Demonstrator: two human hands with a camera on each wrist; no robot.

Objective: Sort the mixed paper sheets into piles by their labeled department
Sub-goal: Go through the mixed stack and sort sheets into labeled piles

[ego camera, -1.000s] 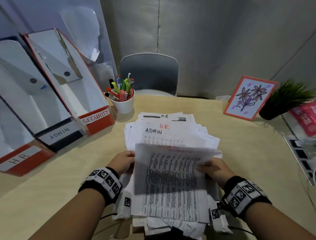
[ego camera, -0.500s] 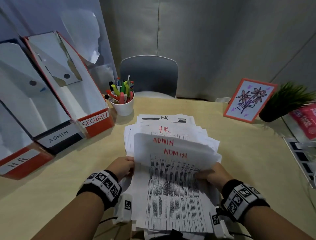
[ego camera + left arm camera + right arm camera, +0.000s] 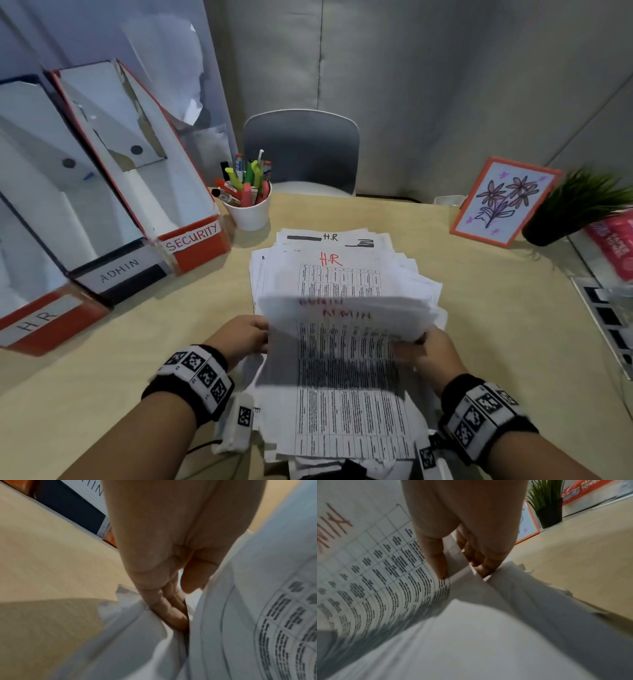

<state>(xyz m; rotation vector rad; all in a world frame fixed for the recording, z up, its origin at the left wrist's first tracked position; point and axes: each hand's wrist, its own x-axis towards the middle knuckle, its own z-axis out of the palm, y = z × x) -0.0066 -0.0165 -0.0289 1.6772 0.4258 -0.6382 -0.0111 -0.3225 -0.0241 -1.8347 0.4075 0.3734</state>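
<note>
A loose stack of printed paper sheets (image 3: pixel 346 274) lies mid-table, and its exposed top sheet is marked H.R in red. Over its near half, both hands hold up a few sheets marked ADMIN (image 3: pixel 342 359) in red. My left hand (image 3: pixel 251 337) grips their left edge, with its fingers (image 3: pixel 169 609) tucked under the paper. My right hand (image 3: pixel 419 349) pinches the right edge, with the thumb (image 3: pixel 438 561) on top and fingers (image 3: pixel 479 559) beneath. Three file boxes stand at the left, labelled SECURITY (image 3: pixel 191 236), ADMIN (image 3: pixel 120 270) and H.R (image 3: pixel 34 322).
A white cup of pens (image 3: pixel 248 205) stands just beyond the stack, next to the SECURITY box. A framed flower drawing (image 3: pixel 503 202) and a potted plant (image 3: pixel 575 212) stand at the back right. A grey chair (image 3: pixel 301 150) is behind the table.
The lifted sheet has flipped over to show red ADMIN labels. Both hands drew the ADMIN sheets toward me. The black ADMIN sheet is gone from view and more of the red H.R sheet shows.
</note>
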